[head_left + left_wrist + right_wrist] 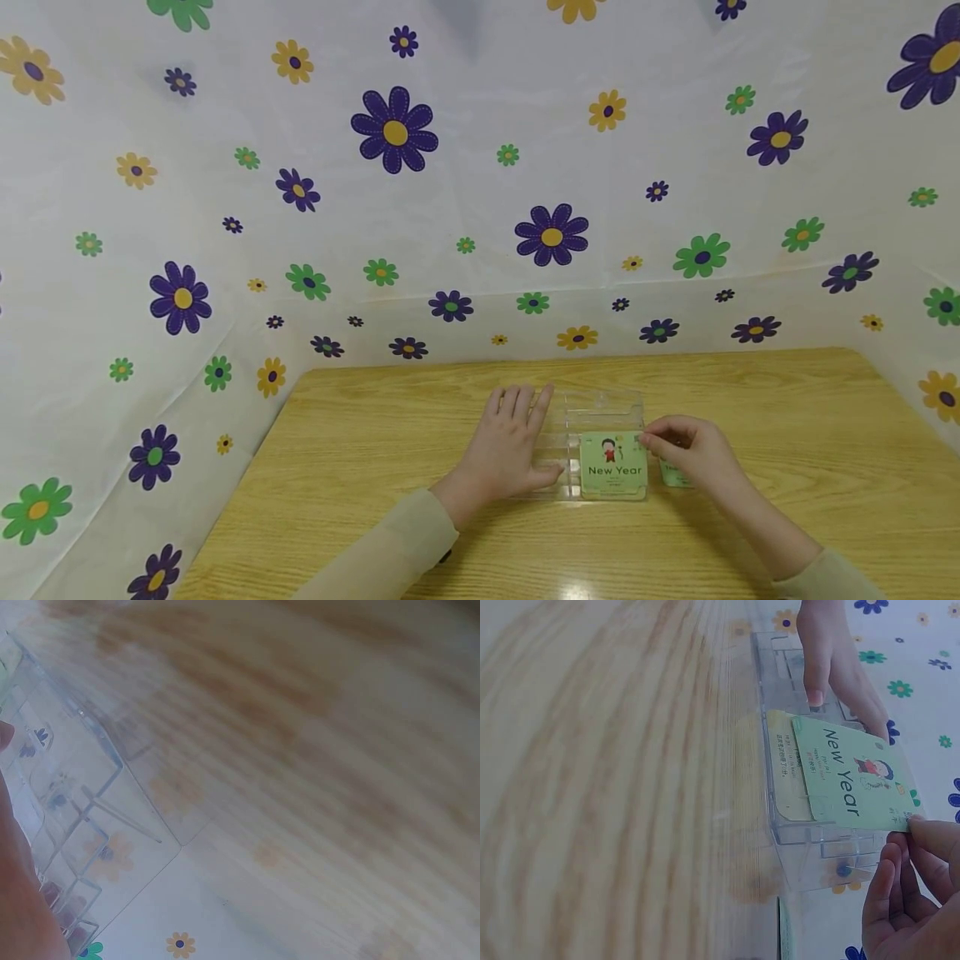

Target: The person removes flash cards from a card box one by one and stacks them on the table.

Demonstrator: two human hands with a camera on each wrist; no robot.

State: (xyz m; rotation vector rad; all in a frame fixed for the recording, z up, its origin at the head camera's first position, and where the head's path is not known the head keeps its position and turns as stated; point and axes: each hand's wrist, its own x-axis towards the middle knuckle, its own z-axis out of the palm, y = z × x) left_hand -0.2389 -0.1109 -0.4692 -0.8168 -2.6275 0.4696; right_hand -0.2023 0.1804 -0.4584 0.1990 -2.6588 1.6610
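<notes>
While your left hand (510, 446) lies flat steadying the clear plastic box (600, 417), your right hand (693, 454) pinches the green "New Year" card (613, 467), half in; another green card (673, 477) waits on the bench (360, 467) beside the box.

Staged tabletop recording booth, not a lived-in room: a wooden table (750, 400) enclosed from 9 through 12 to 3 o'clock by a white flower-print plastic sheet (465, 208) hung as backdrop.

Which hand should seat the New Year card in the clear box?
Right. The right hand already pinches the New Year card at its corner over the clear box; the left hand rests against the box.
</notes>
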